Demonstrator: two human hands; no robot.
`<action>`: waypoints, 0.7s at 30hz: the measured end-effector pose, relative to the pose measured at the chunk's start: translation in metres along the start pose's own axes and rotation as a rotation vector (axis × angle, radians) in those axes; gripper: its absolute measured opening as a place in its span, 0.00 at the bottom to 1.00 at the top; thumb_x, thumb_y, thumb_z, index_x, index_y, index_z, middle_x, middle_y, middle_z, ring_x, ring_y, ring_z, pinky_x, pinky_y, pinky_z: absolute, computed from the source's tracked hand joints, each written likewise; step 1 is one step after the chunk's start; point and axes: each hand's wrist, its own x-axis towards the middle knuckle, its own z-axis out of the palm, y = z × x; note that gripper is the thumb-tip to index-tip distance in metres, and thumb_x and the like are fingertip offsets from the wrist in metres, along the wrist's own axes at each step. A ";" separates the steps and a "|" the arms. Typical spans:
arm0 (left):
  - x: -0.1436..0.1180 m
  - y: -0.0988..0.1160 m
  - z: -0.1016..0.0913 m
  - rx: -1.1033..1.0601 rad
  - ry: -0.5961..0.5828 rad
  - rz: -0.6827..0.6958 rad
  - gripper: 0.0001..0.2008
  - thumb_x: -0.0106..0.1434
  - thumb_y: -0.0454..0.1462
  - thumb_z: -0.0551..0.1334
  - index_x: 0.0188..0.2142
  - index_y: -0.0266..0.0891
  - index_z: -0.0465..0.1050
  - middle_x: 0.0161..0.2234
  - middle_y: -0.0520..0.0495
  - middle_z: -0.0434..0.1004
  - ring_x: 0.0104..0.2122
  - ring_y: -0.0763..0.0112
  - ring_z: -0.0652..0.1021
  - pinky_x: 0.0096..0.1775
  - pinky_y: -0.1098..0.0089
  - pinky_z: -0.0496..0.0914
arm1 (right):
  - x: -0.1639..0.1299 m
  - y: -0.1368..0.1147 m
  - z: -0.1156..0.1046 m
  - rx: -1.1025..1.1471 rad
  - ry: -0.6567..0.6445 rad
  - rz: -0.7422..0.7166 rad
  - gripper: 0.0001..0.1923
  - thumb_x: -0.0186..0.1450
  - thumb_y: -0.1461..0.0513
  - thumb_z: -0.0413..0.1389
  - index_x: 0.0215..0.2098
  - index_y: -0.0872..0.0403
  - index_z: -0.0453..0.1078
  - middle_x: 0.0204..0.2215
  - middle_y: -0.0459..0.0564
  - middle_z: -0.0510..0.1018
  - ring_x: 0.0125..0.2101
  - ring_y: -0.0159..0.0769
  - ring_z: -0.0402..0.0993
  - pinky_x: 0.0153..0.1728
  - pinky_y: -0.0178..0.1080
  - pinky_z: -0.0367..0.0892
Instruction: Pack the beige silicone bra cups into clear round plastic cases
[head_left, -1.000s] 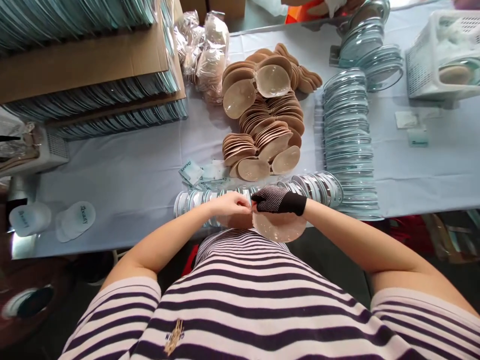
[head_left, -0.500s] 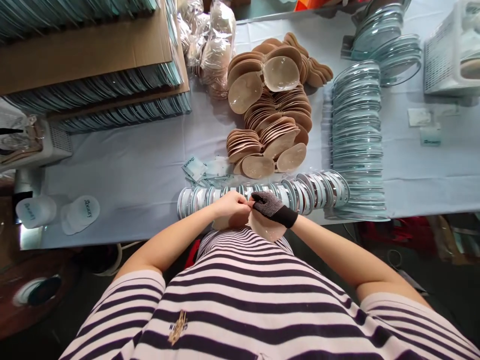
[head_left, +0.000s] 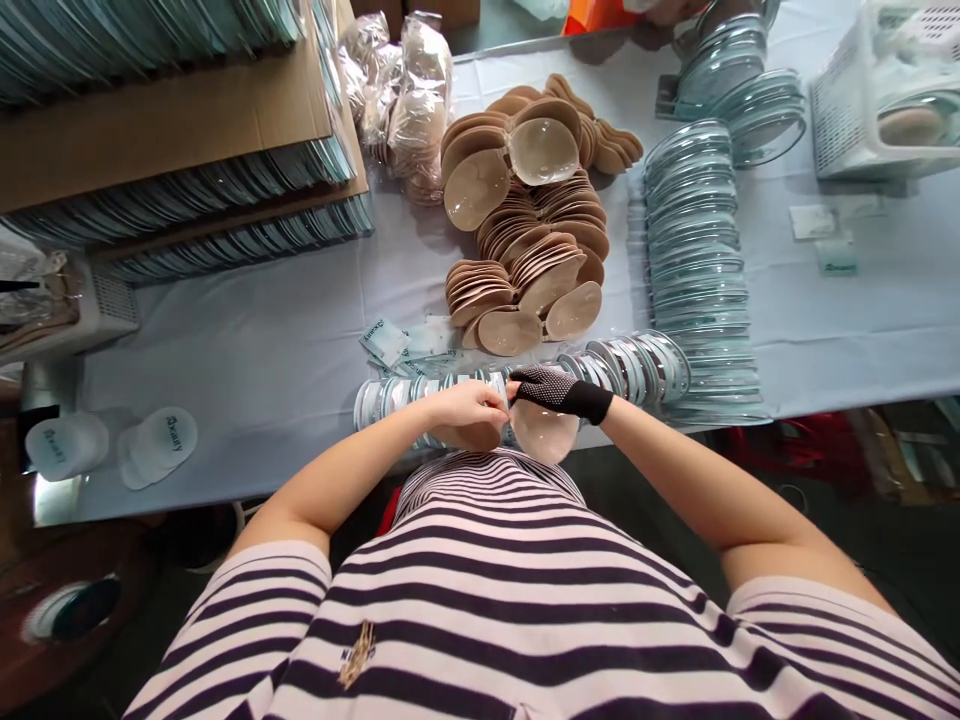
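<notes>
Head view showed both hands meeting at the near table edge (head_left: 225, 480), low in the frame centre, close before the striped shirt, with little free room. The bare left hand (head_left: 466, 408) pinched the tan, soft cup (head_left: 469, 438). The right hand (head_left: 551, 390), in a black dotted glove, pinched the glossy translucent cup (head_left: 544, 435). Just behind them lay a row of clear round lids (head_left: 630, 368). Beige stacked cups (head_left: 525, 240) filled the upper centre.
</notes>
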 end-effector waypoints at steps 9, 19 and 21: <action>-0.005 0.000 -0.006 -0.203 -0.046 0.106 0.17 0.59 0.48 0.63 0.27 0.35 0.75 0.27 0.51 0.74 0.30 0.74 0.71 0.35 0.73 0.64 | -0.009 -0.023 -0.006 0.077 -0.158 -0.205 0.16 0.62 0.54 0.56 0.35 0.58 0.77 0.29 0.49 0.80 0.30 0.34 0.72 0.34 0.35 0.66; 0.000 -0.017 0.007 -0.394 -0.108 0.069 0.14 0.56 0.45 0.67 0.27 0.34 0.78 0.27 0.48 0.78 0.30 0.73 0.75 0.36 0.73 0.67 | -0.016 -0.008 0.010 0.156 -0.136 -0.133 0.16 0.60 0.54 0.58 0.33 0.60 0.77 0.28 0.49 0.79 0.31 0.35 0.73 0.35 0.36 0.68; -0.001 -0.017 0.004 -0.350 -0.126 0.074 0.12 0.57 0.44 0.67 0.30 0.34 0.80 0.30 0.47 0.80 0.32 0.72 0.76 0.39 0.73 0.68 | -0.018 -0.007 0.012 0.185 -0.130 -0.109 0.16 0.59 0.54 0.58 0.33 0.60 0.77 0.28 0.49 0.79 0.30 0.35 0.72 0.34 0.36 0.68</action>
